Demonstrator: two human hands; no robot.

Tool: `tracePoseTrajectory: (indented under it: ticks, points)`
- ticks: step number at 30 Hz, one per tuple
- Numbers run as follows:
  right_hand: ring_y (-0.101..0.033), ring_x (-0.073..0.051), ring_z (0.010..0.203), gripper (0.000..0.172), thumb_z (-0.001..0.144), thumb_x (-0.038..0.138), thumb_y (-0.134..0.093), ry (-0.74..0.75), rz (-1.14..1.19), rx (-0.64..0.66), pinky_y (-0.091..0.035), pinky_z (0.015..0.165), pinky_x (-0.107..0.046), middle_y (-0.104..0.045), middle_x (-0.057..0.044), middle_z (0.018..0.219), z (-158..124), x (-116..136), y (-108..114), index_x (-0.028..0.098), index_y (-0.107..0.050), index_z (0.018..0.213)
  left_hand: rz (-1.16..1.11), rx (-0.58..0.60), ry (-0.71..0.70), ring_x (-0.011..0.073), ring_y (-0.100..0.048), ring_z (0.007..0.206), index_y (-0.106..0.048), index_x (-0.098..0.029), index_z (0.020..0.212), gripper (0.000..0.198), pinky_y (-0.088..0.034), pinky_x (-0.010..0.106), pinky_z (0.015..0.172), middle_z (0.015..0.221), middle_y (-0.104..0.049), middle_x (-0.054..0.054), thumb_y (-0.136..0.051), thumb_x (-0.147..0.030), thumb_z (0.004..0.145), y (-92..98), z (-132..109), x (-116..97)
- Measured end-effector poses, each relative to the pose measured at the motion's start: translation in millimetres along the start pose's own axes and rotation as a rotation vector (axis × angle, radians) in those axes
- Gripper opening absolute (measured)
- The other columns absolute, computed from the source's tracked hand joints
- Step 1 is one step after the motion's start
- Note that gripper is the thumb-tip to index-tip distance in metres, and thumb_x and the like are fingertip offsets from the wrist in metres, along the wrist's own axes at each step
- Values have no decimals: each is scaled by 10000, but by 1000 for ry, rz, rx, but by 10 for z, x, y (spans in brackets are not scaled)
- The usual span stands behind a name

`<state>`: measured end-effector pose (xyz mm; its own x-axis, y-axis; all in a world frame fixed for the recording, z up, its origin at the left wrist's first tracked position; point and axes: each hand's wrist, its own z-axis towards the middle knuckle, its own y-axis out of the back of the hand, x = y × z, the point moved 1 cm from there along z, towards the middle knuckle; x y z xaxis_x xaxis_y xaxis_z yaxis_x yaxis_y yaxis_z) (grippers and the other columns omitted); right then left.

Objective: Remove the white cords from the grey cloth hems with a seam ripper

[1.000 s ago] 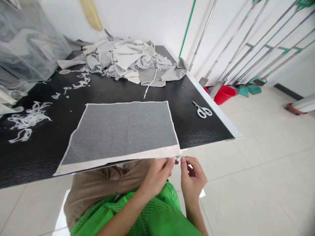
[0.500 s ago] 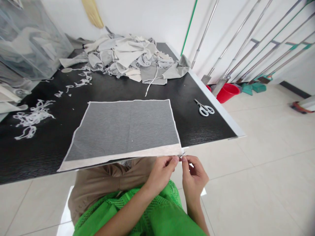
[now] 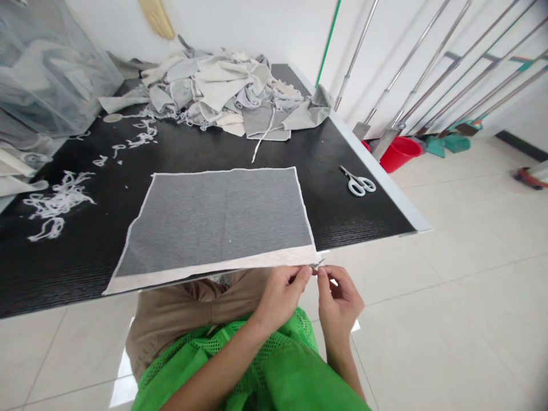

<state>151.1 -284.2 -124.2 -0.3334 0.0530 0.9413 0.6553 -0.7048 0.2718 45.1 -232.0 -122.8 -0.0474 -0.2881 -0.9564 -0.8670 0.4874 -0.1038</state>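
Note:
A grey cloth (image 3: 222, 220) with white stitched edges lies flat on the table, a pale strip along its near side. Its near right corner reaches past the table's front edge. There my left hand (image 3: 287, 291) is closed in a pinch on the cloth corner. Just to the right, my right hand (image 3: 339, 297) is closed, thumb against fingers, at a small pointed metal tool (image 3: 317, 264). The tool's tip shows between the two hands beside the corner; the rest is hidden by my fingers, and its kind is unclear.
White-handled scissors (image 3: 358, 181) lie on the black table (image 3: 334, 222) at the right. Behind is a heap of grey cloths (image 3: 222, 85). Thread scraps (image 3: 60, 197) lie at left, near a clear plastic bin (image 3: 47, 74). A red bucket (image 3: 400, 154) and mop poles stand beyond the right edge.
The camera view has shifted slightly, so the table's contents appear a little higher. Both hands stay at the cloth's corner, with hardly any movement.

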Motion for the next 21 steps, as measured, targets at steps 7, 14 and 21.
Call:
tracePoseTrajectory:
  ticks: [7, 14, 21]
  points:
    - [-593, -150, 732, 129, 855, 284, -647, -41, 34, -3, -451, 607, -246, -649, -33, 806, 9, 19, 9, 167, -670, 807, -13, -2, 38, 59, -294, 470, -595, -133, 689, 487, -190, 219, 451, 561, -373, -59, -486, -537, 937, 3, -10, 21]
    - [-603, -172, 764, 114, 853, 267, -648, -8, 91, 56, -461, 633, -266, -649, -40, 793, -18, 30, 33, 170, -667, 796, -23, 3, 9, 64, -297, 481, -596, -131, 657, 499, -199, 223, 460, 555, -375, -56, -476, -520, 946, 31, -25, 1]
    - [-592, -165, 763, 104, 849, 259, -653, -13, 97, 57, -461, 630, -261, -638, -32, 792, -32, 37, 15, 171, -663, 794, -54, 12, 41, 71, -319, 486, -628, -135, 720, 461, -224, 223, 477, 552, -377, -65, -505, -530, 923, 73, -43, -14]
